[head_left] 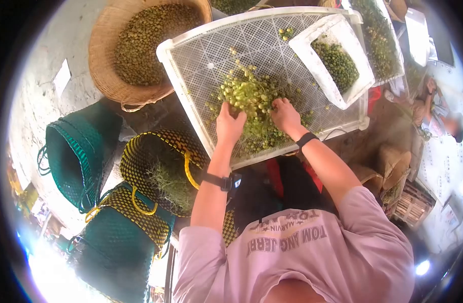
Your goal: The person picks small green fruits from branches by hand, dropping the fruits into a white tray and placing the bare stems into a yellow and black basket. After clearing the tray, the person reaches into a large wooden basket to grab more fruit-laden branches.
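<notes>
A bunch of round green berries on thin stems point(249, 93) rests over loose berries on a white mesh tray point(191, 55). My left hand point(230, 123) is closed at the bunch's near left side, its fingertips partly hidden among the berries. At the right side of the bunch, my right hand point(286, 116) has its fingers curled in a pinch on the stems. A white foam box point(312, 63) holding picked green berries point(336, 65) stands on the tray's right part, beyond my right hand.
A large wicker basket point(102, 60) full of berries stands at the far left. Left of me are a green woven basket point(64, 151) and a black-and-yellow one point(133, 156) with stripped stems point(173, 184). Another person point(436, 111) sits at the right.
</notes>
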`<action>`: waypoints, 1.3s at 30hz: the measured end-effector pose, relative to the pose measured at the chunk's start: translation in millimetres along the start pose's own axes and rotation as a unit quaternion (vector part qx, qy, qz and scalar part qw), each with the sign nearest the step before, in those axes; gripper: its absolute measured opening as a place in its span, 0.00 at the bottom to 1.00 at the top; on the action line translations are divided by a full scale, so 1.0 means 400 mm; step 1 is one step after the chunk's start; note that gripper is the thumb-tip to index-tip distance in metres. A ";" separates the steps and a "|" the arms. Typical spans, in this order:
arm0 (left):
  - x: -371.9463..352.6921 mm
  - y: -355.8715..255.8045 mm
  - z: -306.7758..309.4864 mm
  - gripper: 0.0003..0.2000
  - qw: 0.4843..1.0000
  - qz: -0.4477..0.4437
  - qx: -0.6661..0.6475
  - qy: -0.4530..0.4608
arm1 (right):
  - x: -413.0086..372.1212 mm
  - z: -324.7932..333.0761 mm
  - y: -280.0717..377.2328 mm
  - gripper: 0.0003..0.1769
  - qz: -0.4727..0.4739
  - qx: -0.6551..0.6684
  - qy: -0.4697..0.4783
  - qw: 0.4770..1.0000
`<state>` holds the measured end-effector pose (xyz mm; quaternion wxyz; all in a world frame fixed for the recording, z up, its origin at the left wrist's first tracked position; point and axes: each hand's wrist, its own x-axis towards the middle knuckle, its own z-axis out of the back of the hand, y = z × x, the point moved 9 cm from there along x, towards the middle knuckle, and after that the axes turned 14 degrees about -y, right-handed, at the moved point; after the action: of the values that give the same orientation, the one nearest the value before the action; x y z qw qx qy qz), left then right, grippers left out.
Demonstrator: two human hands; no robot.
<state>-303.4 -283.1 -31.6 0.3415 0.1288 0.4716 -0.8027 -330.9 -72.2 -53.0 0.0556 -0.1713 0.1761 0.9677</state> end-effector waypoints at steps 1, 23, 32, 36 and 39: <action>-0.001 0.025 0.002 0.30 0.998 0.051 -0.028 0.011 | 0.002 0.015 0.004 0.12 -0.023 -0.019 0.026 0.999; 0.000 -0.176 -0.031 0.16 0.992 -0.071 0.078 -0.071 | -0.072 0.152 0.178 0.15 0.088 0.260 -0.120 0.954; -0.031 -0.240 -0.041 0.17 0.987 0.036 -0.146 0.055 | -0.067 0.088 0.020 0.18 -0.036 0.376 -0.081 0.922; -0.093 -0.279 -0.018 0.21 0.988 0.037 -0.141 0.049 | -0.083 0.153 -0.003 0.19 -0.103 0.470 -0.040 0.876; -0.167 -0.335 0.008 0.15 0.983 0.013 -0.172 0.060 | -0.107 0.222 0.030 0.23 -0.201 0.606 0.083 0.765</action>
<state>-343.7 -214.2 95.1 0.3401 0.1222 0.6208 -0.6957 -320.7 -53.5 44.0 0.3264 -0.2137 0.6912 0.6083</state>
